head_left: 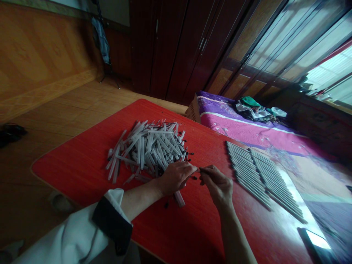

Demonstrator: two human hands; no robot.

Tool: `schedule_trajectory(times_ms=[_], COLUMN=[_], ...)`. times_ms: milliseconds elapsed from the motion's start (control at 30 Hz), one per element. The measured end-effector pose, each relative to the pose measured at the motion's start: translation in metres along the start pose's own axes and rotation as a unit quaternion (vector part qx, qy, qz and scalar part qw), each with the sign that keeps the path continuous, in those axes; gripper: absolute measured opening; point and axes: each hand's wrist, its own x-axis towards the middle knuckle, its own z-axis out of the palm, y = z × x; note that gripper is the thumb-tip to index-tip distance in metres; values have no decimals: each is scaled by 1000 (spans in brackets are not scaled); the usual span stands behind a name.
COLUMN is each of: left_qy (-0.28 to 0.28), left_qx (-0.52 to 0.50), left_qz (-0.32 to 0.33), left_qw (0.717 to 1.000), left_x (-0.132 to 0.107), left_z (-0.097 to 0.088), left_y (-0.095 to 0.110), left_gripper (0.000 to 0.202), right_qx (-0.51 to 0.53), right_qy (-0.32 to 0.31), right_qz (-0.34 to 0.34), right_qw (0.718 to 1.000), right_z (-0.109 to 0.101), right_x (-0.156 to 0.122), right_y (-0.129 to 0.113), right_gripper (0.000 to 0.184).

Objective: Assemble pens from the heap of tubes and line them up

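My left hand [177,178] and my right hand [218,185] meet above the red table [189,234], thumbs and fingers pinched, fingertips almost touching. Whatever small piece they pinch is too dark and small to make out. Below my left palm shows the end of a clear plastic tube [180,199]; whether it is held or lies on the table I cannot tell. Just beyond my left hand is a loose pile of translucent tubes [151,145]. Small black pieces [191,153] lie at the pile's right edge, near my fingertips.
Two neat rows of slim tubes, a left row [247,172] and a right row [277,183], lie right of my right hand. A phone [316,242] lies at the lower right. Behind the table stands a bed [220,119] with clothes [255,109] on it.
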Motion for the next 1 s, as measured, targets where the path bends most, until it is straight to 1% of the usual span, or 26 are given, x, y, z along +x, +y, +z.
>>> schedule_trajectory(times_ms=[67, 167, 233, 300, 367, 500, 567, 667, 700, 767, 833, 900, 1000], left_qy=[0, 10, 15, 16, 16, 20, 23, 25, 25, 23, 21, 20, 20], left_qx=[-3, -7, -10, -10, -7, -10, -15, -17, -17, -16, -17, -21, -20], left_qz=[4, 3, 0, -5, -8, -11, -19, -32, -34, -33, -31, -33, -45], left_qw=[1000, 1000, 1000, 1000, 1000, 1000, 999, 999, 999, 999, 999, 999, 999], left_x=[0, 1, 0, 0, 0, 1, 1, 2, 2, 2, 1, 1, 1], left_z=[-1, -1, -1, 0, 0, 0, -1, -1, -1, -1, -1, 0, 1], left_y=[0, 0, 0, -1, -1, 0, 1, 1, 1, 1, 1, 1, 0], left_gripper=[21, 21, 22, 23, 23, 23, 22, 21, 21, 21, 21, 22, 22], right_qx=[16, 61, 76, 66, 34, -24, 4, 72, 80, 70, 53, 52, 75], right_qy=[10, 39, 45, 40, 38, 55, 66, 69, 63, 49, 44, 52, 61], right_qz=[20, 73, 93, 92, 84, 72, 73, 78, 75, 66, 65, 74, 83], right_qw=[1000, 995, 992, 993, 995, 996, 995, 992, 992, 994, 996, 995, 992], right_z=[0, 1, 0, 1, 1, 2, 2, 1, 0, -1, -1, 0, 1], right_x=[0, 0, 1, 2, 2, 2, 1, 1, 1, 1, 1, 2, 1], right_y=[2, 6, 7, 7, 4, 3, 6, 11, 12, 14, 14, 15, 15], right_gripper=[14, 21, 19, 15, 13, 14, 17, 28, 27, 19, 15, 15, 24])
